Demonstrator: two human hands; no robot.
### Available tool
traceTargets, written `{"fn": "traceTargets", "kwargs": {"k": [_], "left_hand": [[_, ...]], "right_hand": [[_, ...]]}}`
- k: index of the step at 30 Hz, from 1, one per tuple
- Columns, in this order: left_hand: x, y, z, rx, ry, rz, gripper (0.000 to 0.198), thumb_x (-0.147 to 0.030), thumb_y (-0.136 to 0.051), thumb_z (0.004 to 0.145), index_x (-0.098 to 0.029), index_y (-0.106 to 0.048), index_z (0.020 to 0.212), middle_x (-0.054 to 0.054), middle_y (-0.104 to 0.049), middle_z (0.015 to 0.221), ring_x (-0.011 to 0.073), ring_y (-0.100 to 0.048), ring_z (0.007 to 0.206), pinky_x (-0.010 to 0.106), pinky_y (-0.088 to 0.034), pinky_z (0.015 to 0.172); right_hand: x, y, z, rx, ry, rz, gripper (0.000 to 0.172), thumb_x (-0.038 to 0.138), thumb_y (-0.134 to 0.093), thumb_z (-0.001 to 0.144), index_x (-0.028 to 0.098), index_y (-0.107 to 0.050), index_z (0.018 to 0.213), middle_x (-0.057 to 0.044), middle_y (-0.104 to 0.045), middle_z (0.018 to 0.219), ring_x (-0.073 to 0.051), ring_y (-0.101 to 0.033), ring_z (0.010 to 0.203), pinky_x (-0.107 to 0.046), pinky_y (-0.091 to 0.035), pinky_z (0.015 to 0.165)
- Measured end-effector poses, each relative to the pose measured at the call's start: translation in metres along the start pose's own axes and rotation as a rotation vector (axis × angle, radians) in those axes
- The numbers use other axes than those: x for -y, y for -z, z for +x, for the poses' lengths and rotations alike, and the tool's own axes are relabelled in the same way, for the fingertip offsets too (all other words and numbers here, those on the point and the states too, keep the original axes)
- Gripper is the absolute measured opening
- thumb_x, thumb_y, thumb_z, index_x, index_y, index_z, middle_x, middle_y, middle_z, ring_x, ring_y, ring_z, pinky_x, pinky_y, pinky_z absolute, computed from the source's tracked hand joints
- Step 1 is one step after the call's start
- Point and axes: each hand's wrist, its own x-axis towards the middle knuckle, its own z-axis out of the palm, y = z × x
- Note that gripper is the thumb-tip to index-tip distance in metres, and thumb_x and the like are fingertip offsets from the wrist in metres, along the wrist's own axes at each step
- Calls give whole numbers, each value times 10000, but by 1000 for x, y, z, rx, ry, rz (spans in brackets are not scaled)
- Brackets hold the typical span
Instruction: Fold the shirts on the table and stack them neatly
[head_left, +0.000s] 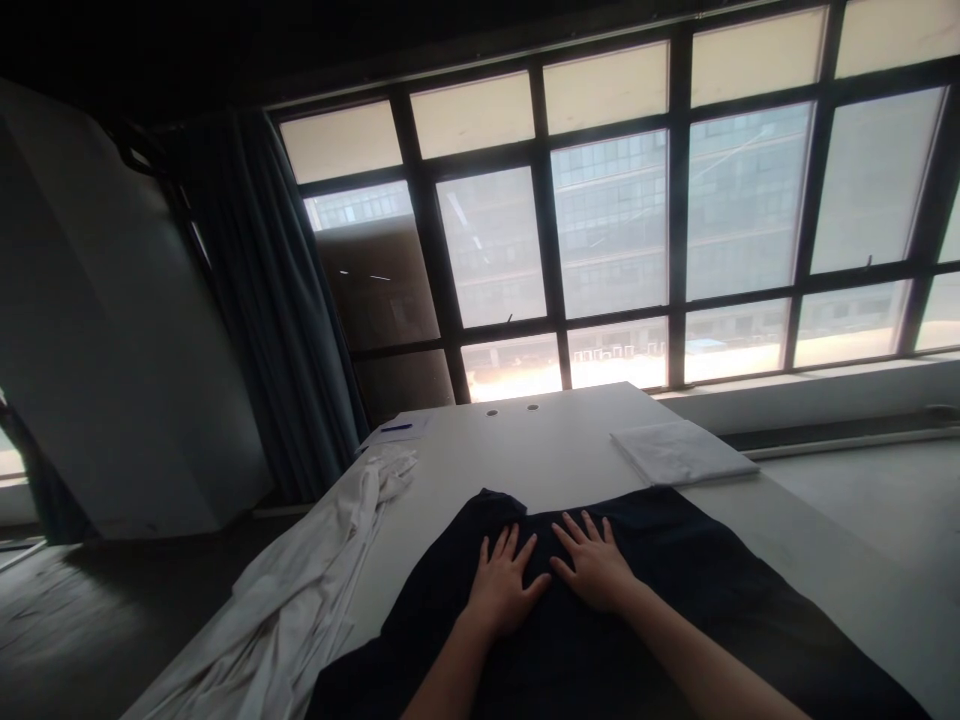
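A dark navy garment [720,590] lies spread over the near part of a white table [480,455]. It looks like a shirt or jacket, but its exact kind is too dark to make out. My left hand [504,585] rests flat on it with the fingers spread. Just to the right, my right hand [592,562] also presses flat on the cloth, fingers apart and pointing away from me. The two thumbs come close to each other without touching. Neither hand grips anything.
Crumpled white cloth [300,590] runs along the table's left edge. Beyond it lie papers with a blue pen [396,428]. A folded white cloth [684,452] sits at the right edge. Two round holes mark the far tabletop. Windows and a dark blue curtain [274,300] stand behind.
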Motion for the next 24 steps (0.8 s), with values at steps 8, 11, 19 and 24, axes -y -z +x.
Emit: {"fn": "traceTargets", "kwargs": {"k": [8, 11, 19, 24], "left_hand": [[-1, 2, 0, 10, 4, 10, 746, -756, -247, 942, -366, -256, 1578, 37, -136, 1677, 284, -78, 1545, 568, -25, 1225], [-2, 2, 1, 17, 10, 23, 737, -744, -252, 948, -366, -246, 1581, 36, -140, 1677, 285, -77, 1545, 566, -26, 1224], [-3, 4, 0, 19, 6, 31, 741, -741, -256, 946, -362, -245, 1583, 23, -131, 1679, 306, -79, 1542, 567, -28, 1225], [-3, 6, -1, 25, 9, 22, 739, -725, -290, 947, -350, -253, 1582, 39, -127, 1678, 303, -74, 1543, 574, -28, 1223]], "right_hand": [[-1, -2, 2, -7, 1, -5, 756, 716, -225, 934, 327, -268, 1581, -29, -159, 1679, -398, -38, 1528, -640, 66, 1167], [-1, -1, 1, -14, 8, 1, 757, 715, -221, 935, 321, -277, 1579, -32, -167, 1678, -403, -45, 1526, -643, 61, 1166], [1, 0, 1, 6, -5, 0, 753, 707, -235, 934, 324, -269, 1581, -32, -157, 1679, -396, -37, 1529, -641, 68, 1166], [0, 0, 0, 5, -4, 4, 755, 708, -247, 932, 321, -280, 1579, -31, -160, 1679, -402, -47, 1527, -640, 67, 1167]]}}
